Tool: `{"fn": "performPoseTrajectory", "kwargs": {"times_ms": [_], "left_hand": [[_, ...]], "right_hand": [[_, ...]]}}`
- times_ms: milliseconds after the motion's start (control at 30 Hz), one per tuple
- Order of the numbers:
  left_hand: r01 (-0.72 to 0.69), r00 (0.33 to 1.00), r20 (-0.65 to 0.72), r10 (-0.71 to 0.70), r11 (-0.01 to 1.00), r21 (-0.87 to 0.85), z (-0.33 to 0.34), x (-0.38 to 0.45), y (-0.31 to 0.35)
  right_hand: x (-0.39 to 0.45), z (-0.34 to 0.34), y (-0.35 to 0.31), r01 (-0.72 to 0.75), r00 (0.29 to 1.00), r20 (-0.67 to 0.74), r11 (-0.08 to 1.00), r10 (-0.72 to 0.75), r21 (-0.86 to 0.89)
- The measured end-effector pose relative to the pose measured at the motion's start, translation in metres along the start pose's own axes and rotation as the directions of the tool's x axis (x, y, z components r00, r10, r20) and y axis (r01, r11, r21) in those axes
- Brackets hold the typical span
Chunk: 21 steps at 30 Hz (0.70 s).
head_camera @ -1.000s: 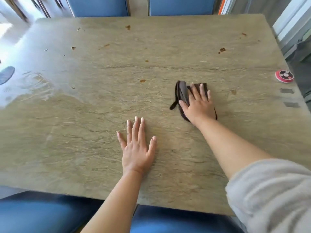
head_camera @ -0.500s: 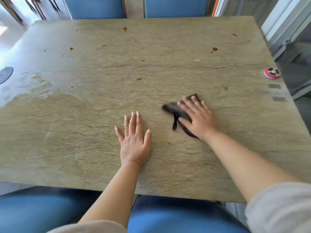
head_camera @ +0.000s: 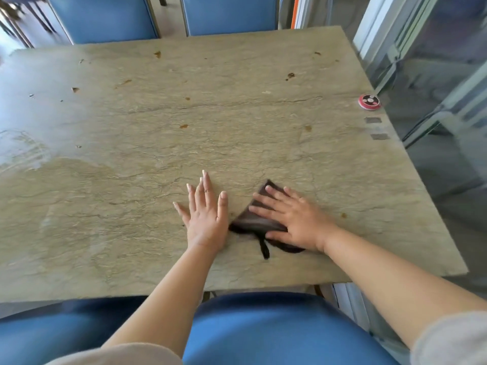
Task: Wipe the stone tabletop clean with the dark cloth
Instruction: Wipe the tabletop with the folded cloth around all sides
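The stone tabletop [head_camera: 158, 159] is greenish-beige and veined, with several small brown crumbs and stains across its far half. A dark cloth [head_camera: 254, 222] lies folded near the front edge, a thin strap trailing from it toward me. My right hand [head_camera: 292, 219] presses flat on top of the cloth, fingers spread and pointing left. My left hand [head_camera: 207, 212] rests flat on the bare stone just left of the cloth, palm down, fingers apart, holding nothing.
A round red-and-white call button [head_camera: 369, 101] sits at the right edge, with two grey stickers [head_camera: 376, 127] below it. Blue chairs [head_camera: 105, 17] stand at the far side and blue seats [head_camera: 263, 327] at the near side. A glass partition [head_camera: 434, 75] runs along the right.
My right hand has dragged the cloth from the middle right of the table toward the front edge, ending beside my left hand. The left hand has stayed flat on the stone.
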<state>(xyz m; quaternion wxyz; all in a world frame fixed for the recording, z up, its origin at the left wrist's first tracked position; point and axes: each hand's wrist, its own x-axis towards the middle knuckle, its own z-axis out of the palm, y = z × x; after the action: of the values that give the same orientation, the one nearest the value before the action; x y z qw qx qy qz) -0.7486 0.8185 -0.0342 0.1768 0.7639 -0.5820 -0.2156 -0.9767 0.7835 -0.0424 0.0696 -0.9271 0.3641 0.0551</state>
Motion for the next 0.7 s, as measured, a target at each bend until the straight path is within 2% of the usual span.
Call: {"fn": "performPoseTrajectory", "kwargs": {"times_ms": [33, 100, 133, 167, 200, 300, 367, 400, 433, 500, 600, 633, 700], "left_hand": [[-0.043, 0.999, 0.023, 0.043, 0.999, 0.032, 0.006, -0.001, 0.008], [-0.126, 0.991, 0.055, 0.122, 0.988, 0.084, 0.020, -0.005, 0.023], [-0.152, 0.988, 0.056, 0.147, 0.984, 0.097, 0.025, -0.007, 0.029], [-0.162, 0.986, 0.050, 0.158, 0.982, 0.100, 0.030, -0.009, 0.033], [-0.160, 0.987, 0.039, 0.157, 0.983, 0.095, 0.033, -0.010, 0.036], [-0.145, 0.989, -0.006, 0.146, 0.986, 0.087, 0.036, -0.010, 0.037], [-0.156, 0.987, -0.006, 0.158, 0.981, 0.113, 0.036, -0.009, 0.037], [-0.156, 0.988, -0.003, 0.157, 0.980, 0.127, 0.037, -0.009, 0.038], [-0.153, 0.988, 0.003, 0.155, 0.978, 0.138, 0.037, -0.008, 0.039], [-0.157, 0.988, 0.018, 0.156, 0.975, 0.159, 0.037, -0.007, 0.041], [-0.158, 0.987, 0.022, 0.157, 0.971, 0.181, 0.037, -0.006, 0.040], [-0.158, 0.987, 0.019, 0.157, 0.970, 0.184, 0.038, -0.006, 0.040], [-0.159, 0.987, 0.011, 0.159, 0.971, 0.181, 0.038, -0.006, 0.041]], "right_hand": [[0.007, -0.002, 0.012, -0.172, 0.984, -0.039, 0.985, 0.173, 0.017], [0.024, -0.004, 0.016, -0.497, 0.861, -0.073, 0.864, 0.503, 0.079], [0.030, -0.005, 0.008, -0.581, 0.807, -0.059, 0.808, 0.588, 0.099], [0.031, -0.004, -0.003, -0.605, 0.790, -0.047, 0.790, 0.611, 0.099], [0.024, -0.003, -0.015, -0.572, 0.816, -0.042, 0.815, 0.577, 0.092], [-0.027, 0.004, -0.033, -0.223, 0.974, -0.039, 0.973, 0.225, 0.058], [-0.053, 0.007, -0.020, -0.001, 1.000, -0.010, 0.999, 0.002, 0.038], [-0.055, 0.007, -0.008, 0.055, 0.998, -0.007, 0.998, -0.055, 0.023], [-0.050, 0.006, 0.003, 0.053, 0.999, -0.004, 0.999, -0.053, 0.009], [-0.027, 0.003, 0.023, -0.106, 0.994, -0.034, 0.994, 0.107, 0.027], [0.015, -0.005, 0.046, -0.430, 0.899, -0.056, 0.899, 0.435, 0.079], [0.024, -0.006, 0.048, -0.496, 0.865, -0.039, 0.865, 0.499, 0.079], [0.029, -0.007, 0.040, -0.534, 0.842, -0.033, 0.841, 0.538, 0.089]]}}
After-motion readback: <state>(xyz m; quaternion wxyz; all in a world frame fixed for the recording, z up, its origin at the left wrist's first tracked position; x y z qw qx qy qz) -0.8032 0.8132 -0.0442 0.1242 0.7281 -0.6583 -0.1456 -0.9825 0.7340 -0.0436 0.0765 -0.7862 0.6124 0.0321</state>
